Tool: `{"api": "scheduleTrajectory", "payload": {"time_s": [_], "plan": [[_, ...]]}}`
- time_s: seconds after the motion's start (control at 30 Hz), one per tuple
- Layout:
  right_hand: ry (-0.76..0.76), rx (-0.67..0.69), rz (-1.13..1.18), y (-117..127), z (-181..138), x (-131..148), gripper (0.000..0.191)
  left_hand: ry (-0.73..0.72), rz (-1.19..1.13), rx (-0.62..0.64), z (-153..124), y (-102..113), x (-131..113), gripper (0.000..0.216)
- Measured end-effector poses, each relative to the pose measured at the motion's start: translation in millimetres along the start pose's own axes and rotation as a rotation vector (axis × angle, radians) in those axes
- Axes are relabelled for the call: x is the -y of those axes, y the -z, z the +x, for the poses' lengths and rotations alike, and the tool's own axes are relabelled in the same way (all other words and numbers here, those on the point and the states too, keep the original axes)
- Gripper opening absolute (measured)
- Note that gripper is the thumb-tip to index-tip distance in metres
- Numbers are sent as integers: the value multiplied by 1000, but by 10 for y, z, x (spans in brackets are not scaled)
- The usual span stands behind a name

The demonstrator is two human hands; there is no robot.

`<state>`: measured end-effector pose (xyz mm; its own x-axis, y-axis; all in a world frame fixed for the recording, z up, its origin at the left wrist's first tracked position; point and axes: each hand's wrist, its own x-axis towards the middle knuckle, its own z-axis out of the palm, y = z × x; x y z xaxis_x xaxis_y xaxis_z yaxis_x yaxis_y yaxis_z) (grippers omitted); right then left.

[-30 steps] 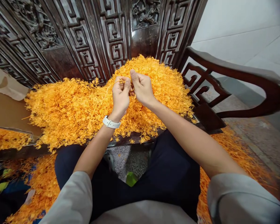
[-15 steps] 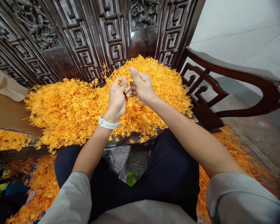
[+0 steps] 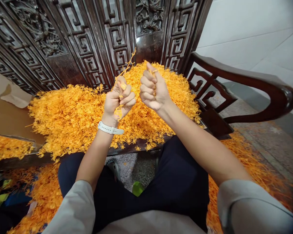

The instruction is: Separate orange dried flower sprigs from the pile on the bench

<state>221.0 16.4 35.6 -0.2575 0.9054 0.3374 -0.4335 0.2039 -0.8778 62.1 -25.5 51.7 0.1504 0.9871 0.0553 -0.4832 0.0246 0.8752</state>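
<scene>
Trousers (image 3: 183,175) come nearest; beyond, the person's left hand (image 3: 119,97) clamps an orange sprig (image 3: 127,67) slanting upward. Just apart, the right hand (image 3: 153,88) curls round an orange strand (image 3: 155,93). Both hover above the orange heap (image 3: 80,113); behind stands the carved backrest (image 3: 148,48).

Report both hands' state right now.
Left hand: closed on an orange stem, with orange bits against the palm.
Right hand: closed, holding a thin orange piece, mostly hidden.

Seemingly a home: carved wooden bench (image 3: 148,48)
</scene>
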Motion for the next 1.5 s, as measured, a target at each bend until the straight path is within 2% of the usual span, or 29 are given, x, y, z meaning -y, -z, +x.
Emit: {"api": "scheduleTrajectory", "payload": {"time_s": [0.1,0.2,0.27,0.3,0.37,0.5,0.6,0.7,0.77,0.83,0.87,0.93,1.03,1.1,1.17,1.2,1.27,1.33,1.37,1.43,1.5], "plan": [[101,-89,-223,189,63,19,67,-90,29,-31,81,75,-13,21],[262,-213,-688,444,134,-98,67,-171,11,-4,181,114,17,20],[356,-296,-968,567,165,-201,72,-236,43,-47,230,128,47,20],[385,-332,-1039,596,170,-239,74,-271,79,-86,248,135,61,22],[402,-332,-1027,573,155,-266,73,-349,136,-137,276,149,88,29],[342,-62,-772,309,40,-189,66,-503,164,-131,316,184,131,39],[378,83,-778,145,-25,-157,57,-577,248,-168,332,208,154,39],[457,105,-852,128,-13,-171,42,-626,313,-221,347,228,171,35],[558,70,-965,121,-14,-183,40,-600,288,-255,372,244,190,31],[707,91,-1141,13,-90,-196,36,-545,222,-271,422,276,223,30],[789,138,-1223,-96,-169,-204,35,-523,204,-274,456,305,241,29],[926,317,-1295,-408,-406,-222,37,-520,221,-322,540,398,273,27],[1035,579,-1213,-873,-769,-243,40,-448,213,-438,660,596,279,29],[1029,666,-1149,-965,-822,-242,41,-347,116,-449,707,712,256,33],[936,570,-1108,-794,-659,-227,42,-320,60,-411,716,780,227,34],[858,454,-1090,-624,-522,-217,41,-344,60,-392,709,795,214,34],[600,92,-1091,-206,-228,-196,37,-394,91,-348,676,792,196,33],[441,-127,-1162,174,-10,-174,56,-422,127,-316,631,757,192,32],[402,-178,-1201,308,51,-164,65,-435,149,-313,607,730,197,32],[371,-146,-1240,430,87,-150,73,-462,215,-306,569,653,225,31],[369,1,-1216,383,55,-162,67,-495,311,-281,553,558,272,31]]}}
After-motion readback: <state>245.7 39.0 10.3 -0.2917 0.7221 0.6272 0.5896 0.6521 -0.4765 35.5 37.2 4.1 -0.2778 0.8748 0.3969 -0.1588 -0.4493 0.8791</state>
